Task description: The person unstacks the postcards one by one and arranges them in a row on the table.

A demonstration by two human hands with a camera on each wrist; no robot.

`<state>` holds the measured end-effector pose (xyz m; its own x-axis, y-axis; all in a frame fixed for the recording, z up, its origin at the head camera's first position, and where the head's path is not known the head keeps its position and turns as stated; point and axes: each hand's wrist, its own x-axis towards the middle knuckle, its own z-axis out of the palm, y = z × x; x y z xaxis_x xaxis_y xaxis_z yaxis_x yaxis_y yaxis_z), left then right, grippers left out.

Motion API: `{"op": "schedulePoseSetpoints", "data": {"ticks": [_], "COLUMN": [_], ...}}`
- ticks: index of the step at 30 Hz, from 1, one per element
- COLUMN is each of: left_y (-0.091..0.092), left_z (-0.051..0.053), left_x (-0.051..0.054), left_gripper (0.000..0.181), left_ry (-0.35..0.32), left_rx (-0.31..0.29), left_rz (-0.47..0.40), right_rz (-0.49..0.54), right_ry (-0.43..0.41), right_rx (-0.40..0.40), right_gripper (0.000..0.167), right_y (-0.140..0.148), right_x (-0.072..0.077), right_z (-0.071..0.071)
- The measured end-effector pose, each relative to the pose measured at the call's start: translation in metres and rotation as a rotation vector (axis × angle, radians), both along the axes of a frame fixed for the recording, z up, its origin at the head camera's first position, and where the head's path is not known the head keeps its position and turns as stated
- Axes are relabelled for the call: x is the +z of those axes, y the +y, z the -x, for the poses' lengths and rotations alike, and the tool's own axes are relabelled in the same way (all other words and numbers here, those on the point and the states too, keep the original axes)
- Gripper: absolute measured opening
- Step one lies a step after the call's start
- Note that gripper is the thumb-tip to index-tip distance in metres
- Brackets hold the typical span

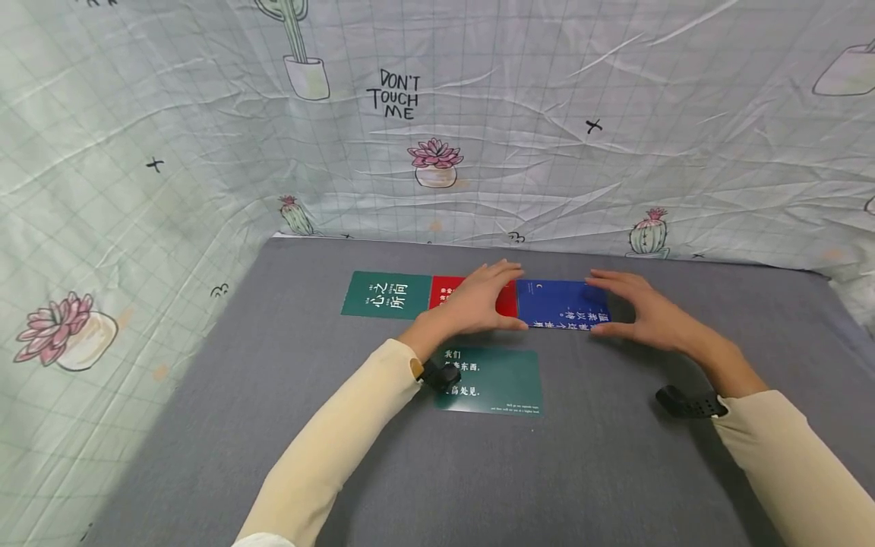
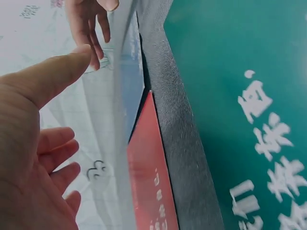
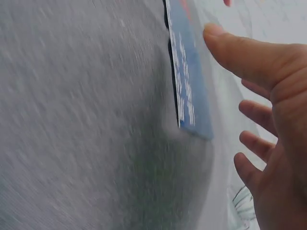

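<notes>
Three cards lie edge to edge in a row: a green card [image 1: 386, 295] at the left, a red card [image 1: 507, 301] in the middle and a blue card [image 1: 557, 300] at the right. My left hand [image 1: 472, 301] is over the red card, partly covering it, thumb and fingers apart around nothing. At the blue card's right end is my right hand [image 1: 639, 308], its thumb and fingers spread and holding nothing. Nearer to me lies another green card [image 1: 502, 384] with white writing, partly hidden by the left wrist's band. In the left wrist view the red card [image 2: 146, 163] shows beyond the fingers.
The cards lie on a grey tabletop [image 1: 273, 425]. A pale cloth [image 1: 519, 152] printed with cacti and potted plants hangs along the back and left side. Black bands [image 1: 690, 403] sit on both wrists.
</notes>
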<state>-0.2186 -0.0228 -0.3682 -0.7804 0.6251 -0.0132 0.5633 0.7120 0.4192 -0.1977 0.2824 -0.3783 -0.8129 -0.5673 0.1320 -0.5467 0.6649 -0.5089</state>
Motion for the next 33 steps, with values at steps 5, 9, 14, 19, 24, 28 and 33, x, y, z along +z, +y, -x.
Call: {"op": "schedulePoseSetpoints", "data": {"ticks": [5, 9, 14, 19, 24, 28, 33], "left_y": [-0.018, -0.031, -0.048, -0.065, -0.078, -0.087, -0.095], "left_z": [-0.017, -0.030, -0.048, -0.064, -0.079, -0.091, -0.104], "left_x": [0.006, 0.006, 0.005, 0.003, 0.000, -0.003, -0.007], "left_gripper": [0.088, 0.088, 0.087, 0.085, 0.084, 0.084, 0.084], "left_ry": [-0.026, -0.048, -0.106, -0.145, -0.133, -0.124, -0.141], "left_rx": [0.013, 0.026, 0.059, 0.091, 0.106, 0.097, 0.107], "left_rz": [-0.077, -0.136, -0.214, -0.286, -0.320, -0.333, -0.359], "right_rz": [0.035, 0.053, 0.066, 0.074, 0.098, 0.114, 0.124], "right_ry": [0.039, 0.026, -0.050, -0.101, -0.122, -0.117, -0.098], "right_rx": [-0.040, -0.086, -0.104, -0.089, -0.072, -0.054, -0.032], "right_gripper": [0.075, 0.072, 0.072, 0.074, 0.075, 0.076, 0.076], "right_y": [-0.011, -0.018, -0.028, -0.041, -0.055, -0.064, -0.073], "right_x": [0.004, 0.007, 0.011, 0.013, 0.012, 0.009, 0.005], "right_z": [-0.014, -0.026, -0.042, -0.056, -0.070, -0.079, -0.088]}}
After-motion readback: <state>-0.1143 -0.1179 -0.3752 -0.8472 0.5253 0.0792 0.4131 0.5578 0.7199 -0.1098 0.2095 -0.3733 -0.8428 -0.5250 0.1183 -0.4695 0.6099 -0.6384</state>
